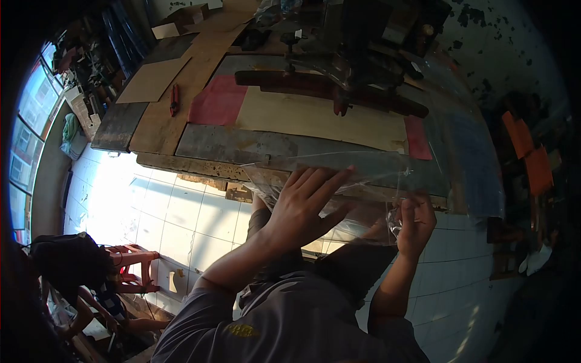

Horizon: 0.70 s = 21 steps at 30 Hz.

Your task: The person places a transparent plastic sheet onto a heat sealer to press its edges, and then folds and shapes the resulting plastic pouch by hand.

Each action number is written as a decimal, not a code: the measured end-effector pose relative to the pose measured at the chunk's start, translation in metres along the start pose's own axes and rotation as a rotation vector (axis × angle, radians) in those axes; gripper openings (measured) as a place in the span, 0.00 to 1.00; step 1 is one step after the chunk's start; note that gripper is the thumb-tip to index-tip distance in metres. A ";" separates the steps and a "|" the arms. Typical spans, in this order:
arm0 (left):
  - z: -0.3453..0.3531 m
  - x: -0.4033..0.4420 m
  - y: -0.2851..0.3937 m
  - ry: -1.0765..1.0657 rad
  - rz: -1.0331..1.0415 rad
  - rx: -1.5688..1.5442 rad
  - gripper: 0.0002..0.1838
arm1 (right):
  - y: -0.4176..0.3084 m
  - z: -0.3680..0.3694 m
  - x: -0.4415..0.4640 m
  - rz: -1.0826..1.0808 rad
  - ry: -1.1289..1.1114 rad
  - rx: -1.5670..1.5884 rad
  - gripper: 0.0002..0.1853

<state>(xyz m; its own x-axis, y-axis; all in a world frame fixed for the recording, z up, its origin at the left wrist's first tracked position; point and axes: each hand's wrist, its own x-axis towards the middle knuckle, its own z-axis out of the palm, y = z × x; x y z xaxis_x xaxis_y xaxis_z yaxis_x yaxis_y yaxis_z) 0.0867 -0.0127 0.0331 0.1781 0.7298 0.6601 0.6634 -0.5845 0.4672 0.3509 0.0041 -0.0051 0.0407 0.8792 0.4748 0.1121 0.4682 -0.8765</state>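
A clear plastic sheet, possibly a bag, hangs over the front edge of the worktable and catches the light in folds. My left hand lies on it with fingers stretched out and slightly spread, palm down. At the sheet's right side, my right hand is closed, thumb against fingers, pinching its crumpled edge. Just beyond both hands is a machine with a long dark red bar. Under that bar lies a cream strip with a pink piece at its left end.
A red utility knife rests on the wooden tabletop at the left, beside a cardboard sheet. Behind me at left stands a red stool near a seated person's arm. Orange pieces hang at the far right.
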 end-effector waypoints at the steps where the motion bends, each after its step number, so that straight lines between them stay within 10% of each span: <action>1: 0.004 -0.003 0.000 -0.017 -0.013 0.003 0.33 | 0.000 0.001 -0.001 -0.023 -0.010 -0.020 0.07; 8: -0.030 -0.001 0.030 -0.384 -0.718 -0.401 0.23 | -0.016 0.010 -0.005 -0.145 0.033 -0.373 0.05; 11: -0.023 -0.026 0.009 -0.436 -0.731 -0.942 0.21 | -0.019 0.011 -0.001 -0.290 0.010 -0.459 0.05; 16: 0.014 -0.058 -0.022 -0.879 -0.487 -1.529 0.54 | -0.019 0.008 -0.002 -0.334 -0.120 -0.410 0.07; 21: 0.024 -0.054 -0.002 -0.625 -0.767 -1.733 0.46 | -0.017 0.010 -0.003 -0.338 -0.177 -0.348 0.07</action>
<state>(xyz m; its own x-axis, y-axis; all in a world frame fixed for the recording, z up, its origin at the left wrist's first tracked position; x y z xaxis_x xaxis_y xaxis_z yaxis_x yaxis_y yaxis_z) 0.0937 -0.0422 -0.0175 0.6891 0.7247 0.0021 -0.5023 0.4754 0.7223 0.3388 -0.0053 0.0076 -0.2202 0.6997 0.6797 0.4149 0.6978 -0.5839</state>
